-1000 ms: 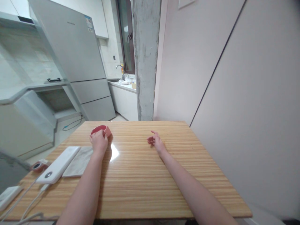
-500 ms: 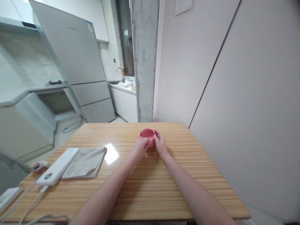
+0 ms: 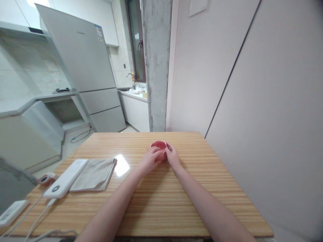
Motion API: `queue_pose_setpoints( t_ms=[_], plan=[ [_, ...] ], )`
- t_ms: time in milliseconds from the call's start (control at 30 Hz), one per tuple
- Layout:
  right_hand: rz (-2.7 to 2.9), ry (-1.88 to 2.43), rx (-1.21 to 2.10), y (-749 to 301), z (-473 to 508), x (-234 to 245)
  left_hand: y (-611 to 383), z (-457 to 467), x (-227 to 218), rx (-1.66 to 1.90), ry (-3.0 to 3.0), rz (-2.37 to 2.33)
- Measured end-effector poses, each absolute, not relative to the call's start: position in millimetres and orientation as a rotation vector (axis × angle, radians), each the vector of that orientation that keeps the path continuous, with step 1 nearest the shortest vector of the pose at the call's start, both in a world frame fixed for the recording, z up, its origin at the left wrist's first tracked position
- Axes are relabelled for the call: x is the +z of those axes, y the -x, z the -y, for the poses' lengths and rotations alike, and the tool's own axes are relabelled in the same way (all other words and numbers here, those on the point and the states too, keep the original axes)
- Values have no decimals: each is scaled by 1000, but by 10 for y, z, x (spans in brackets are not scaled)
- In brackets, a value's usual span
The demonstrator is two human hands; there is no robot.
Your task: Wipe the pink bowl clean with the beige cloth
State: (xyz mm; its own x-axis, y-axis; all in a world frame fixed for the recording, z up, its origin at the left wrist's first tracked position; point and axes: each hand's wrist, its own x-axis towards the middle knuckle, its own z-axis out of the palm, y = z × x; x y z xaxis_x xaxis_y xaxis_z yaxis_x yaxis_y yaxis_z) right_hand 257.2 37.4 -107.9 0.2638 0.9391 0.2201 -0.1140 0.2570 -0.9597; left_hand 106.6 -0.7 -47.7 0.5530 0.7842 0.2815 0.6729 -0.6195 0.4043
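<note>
A small pink bowl [image 3: 163, 156] with a wavy rim rests near the far side of the wooden table, its opening facing up and toward me. My left hand [image 3: 150, 158] holds it from the near left, the fingers laid across the rim and front wall and slightly parted. On the other side my right hand [image 3: 173, 156] grips the bowl's right edge, with the thumb at the rim and the fingers behind the wall. Part of the bowl's left and front is hidden by my left hand, and its inside is only partly visible.
Left on the wooden table [image 3: 191, 188] lie a folded grey cloth [image 3: 94, 175], a white power bank [image 3: 66, 179] with cables, a small red-and-white object [image 3: 46, 179] and a white power strip [image 3: 13, 212]. Beyond stand a fridge [image 3: 78, 57] and a concrete pillar [image 3: 158, 67].
My left hand's fingers have spread and shifted over the bowl's near side. The bowl sits slightly lower in view. My right hand keeps its hold.
</note>
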Motion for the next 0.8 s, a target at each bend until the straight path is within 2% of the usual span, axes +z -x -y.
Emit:
queue_pose_setpoints(
  t_ms=[100,200,267,367,500,800],
  plan=[
    [1027,1034,931,-2573,-383,-1085,-616,124,-410,593,-2507,-1434],
    [1017,1042,915,-2570,-389,-1091,105,295,-373,547,-2262,-1990],
    [1008,1055,899,-2570,-392,-1095,568,423,-381,364,-2135,-2445],
    [1027,1050,906,-2573,-392,-1094,1001,586,-415,160,-1970,-2760],
    [1042,1052,911,-2578,-379,-1078,1067,651,-420,125,-1927,-2806],
    [1112,1083,886,-2572,-396,-1075,634,462,-456,-20,-1879,-2481]
  ],
)
